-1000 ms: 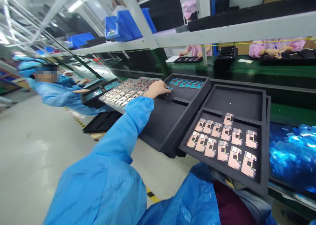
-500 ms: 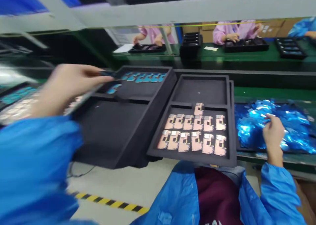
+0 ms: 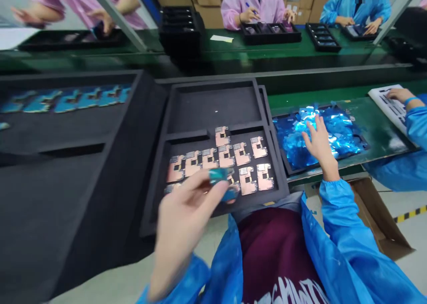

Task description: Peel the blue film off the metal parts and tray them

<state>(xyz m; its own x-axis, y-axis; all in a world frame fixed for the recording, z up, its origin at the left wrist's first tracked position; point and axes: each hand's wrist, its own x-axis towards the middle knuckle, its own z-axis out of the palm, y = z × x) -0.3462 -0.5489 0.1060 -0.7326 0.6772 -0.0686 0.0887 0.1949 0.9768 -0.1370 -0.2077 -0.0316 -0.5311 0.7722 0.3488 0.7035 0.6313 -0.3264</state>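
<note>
Between the thumb and fingers of my left hand point(image 3: 190, 206) is a circuit board point(image 3: 218, 176) with a teal film-like face. It is held over the front part of a black foam tray point(image 3: 213, 104), hiding some boards there. Rows of copper-coloured circuit boards point(image 3: 248, 180) lie in that front compartment. My right hand point(image 3: 319, 144) has its fingers spread over a heap of shiny blue film pieces point(image 3: 343, 130) on a dark tray at the right; nothing shows in its fingers.
A deeper black foam tray point(image 3: 110, 162) at left has a row of blue-faced boards point(image 3: 66, 100) in its back compartment. Across the green bench, people handle items in black trays point(image 3: 271, 36). At far right a co-worker's hand point(image 3: 398, 94) touches a white slotted tray point(image 3: 383, 95).
The view has swung to the right. My left hand has come from the left tray to above the copper-coloured boards with a board in it. My right hand's fingers have spread over the film.
</note>
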